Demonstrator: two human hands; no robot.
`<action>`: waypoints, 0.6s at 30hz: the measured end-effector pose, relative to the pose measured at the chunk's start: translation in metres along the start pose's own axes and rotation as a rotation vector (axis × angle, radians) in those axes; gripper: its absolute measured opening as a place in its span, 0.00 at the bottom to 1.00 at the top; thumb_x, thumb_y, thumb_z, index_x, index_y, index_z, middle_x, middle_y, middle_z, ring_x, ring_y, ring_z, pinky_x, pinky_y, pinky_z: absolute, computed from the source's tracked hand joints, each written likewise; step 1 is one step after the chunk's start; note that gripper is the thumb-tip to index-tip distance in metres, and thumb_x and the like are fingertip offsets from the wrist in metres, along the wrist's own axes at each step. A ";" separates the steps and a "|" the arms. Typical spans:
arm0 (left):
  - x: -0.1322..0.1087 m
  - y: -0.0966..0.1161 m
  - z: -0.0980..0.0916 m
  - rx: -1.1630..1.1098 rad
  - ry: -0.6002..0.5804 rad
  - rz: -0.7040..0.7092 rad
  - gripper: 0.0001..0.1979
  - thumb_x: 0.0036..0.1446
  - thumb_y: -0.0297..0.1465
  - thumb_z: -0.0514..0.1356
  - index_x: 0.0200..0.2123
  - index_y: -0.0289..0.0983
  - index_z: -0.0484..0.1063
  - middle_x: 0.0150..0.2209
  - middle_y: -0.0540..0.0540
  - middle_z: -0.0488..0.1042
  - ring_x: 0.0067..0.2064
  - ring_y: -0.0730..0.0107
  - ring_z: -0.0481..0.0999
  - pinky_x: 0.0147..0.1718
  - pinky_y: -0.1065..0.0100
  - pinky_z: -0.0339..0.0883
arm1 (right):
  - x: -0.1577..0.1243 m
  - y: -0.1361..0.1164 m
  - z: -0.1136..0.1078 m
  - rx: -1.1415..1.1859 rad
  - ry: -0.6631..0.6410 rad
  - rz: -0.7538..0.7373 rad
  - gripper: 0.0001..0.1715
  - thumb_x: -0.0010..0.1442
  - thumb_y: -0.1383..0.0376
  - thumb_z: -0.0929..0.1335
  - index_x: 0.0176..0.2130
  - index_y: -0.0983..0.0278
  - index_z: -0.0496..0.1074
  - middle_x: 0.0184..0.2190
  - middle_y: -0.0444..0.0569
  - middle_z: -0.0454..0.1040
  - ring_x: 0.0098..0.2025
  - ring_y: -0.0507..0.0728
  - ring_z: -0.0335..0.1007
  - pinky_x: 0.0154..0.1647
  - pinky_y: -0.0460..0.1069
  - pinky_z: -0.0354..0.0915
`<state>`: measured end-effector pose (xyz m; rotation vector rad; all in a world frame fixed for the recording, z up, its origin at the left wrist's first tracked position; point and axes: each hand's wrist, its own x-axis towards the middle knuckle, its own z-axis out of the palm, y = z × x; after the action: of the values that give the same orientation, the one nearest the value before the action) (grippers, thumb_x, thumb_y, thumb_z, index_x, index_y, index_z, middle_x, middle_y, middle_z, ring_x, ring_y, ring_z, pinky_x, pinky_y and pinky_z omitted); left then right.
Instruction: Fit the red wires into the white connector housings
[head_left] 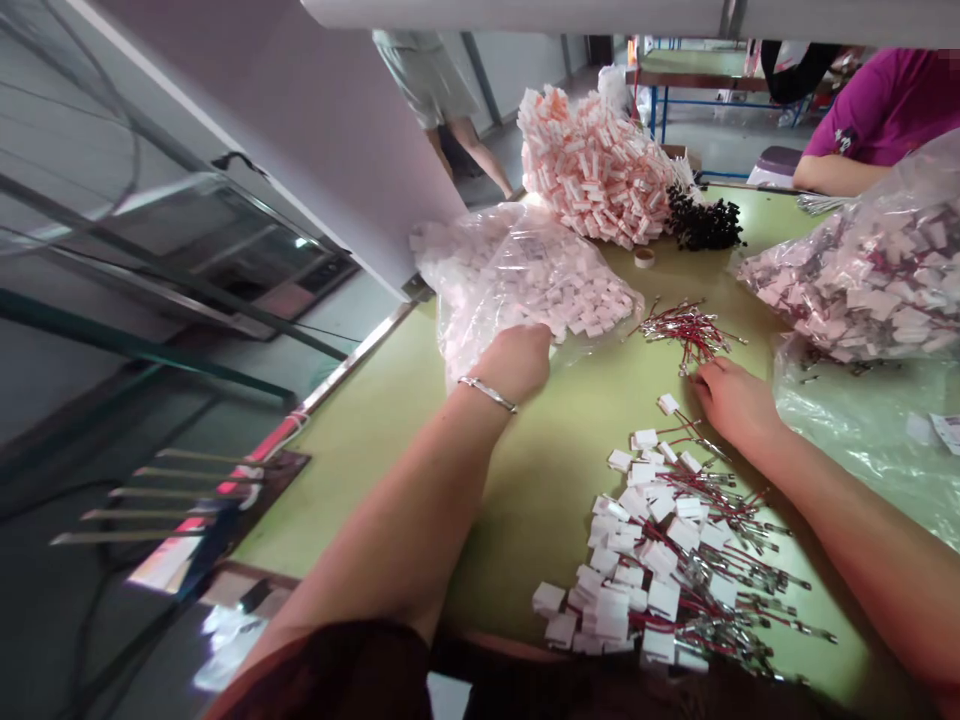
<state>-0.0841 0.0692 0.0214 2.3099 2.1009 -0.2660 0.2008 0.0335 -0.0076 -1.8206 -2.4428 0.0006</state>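
My left hand, a bracelet on its wrist, is curled closed at the near edge of a clear plastic bag of small white plastic connector housings. Its fingertips are hidden, and so is anything in them. At the near side of a small pile of short red wires with metal ends, my right hand has its fingers pressed together; what they hold cannot be made out. Between my forearms lies a heap of white housings with red wires attached, metal ends pointing right.
Behind the bag rises a big heap of white-and-orange parts, beside small black parts and a tape roll. Another filled bag stands right. A metal-edged pillar borders the green table. A person in purple sits opposite.
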 end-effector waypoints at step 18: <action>-0.004 0.031 -0.004 -0.806 0.091 0.109 0.05 0.52 0.25 0.59 0.33 0.34 0.75 0.32 0.44 0.74 0.36 0.66 0.74 0.40 0.65 0.67 | -0.006 0.016 -0.005 0.295 0.009 -0.019 0.10 0.60 0.65 0.63 0.36 0.64 0.73 0.32 0.52 0.75 0.32 0.58 0.70 0.33 0.51 0.61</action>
<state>-0.0533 0.0628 0.0225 1.9270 1.6448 0.5872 0.2187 0.0320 -0.0038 -1.6653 -2.3069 0.3322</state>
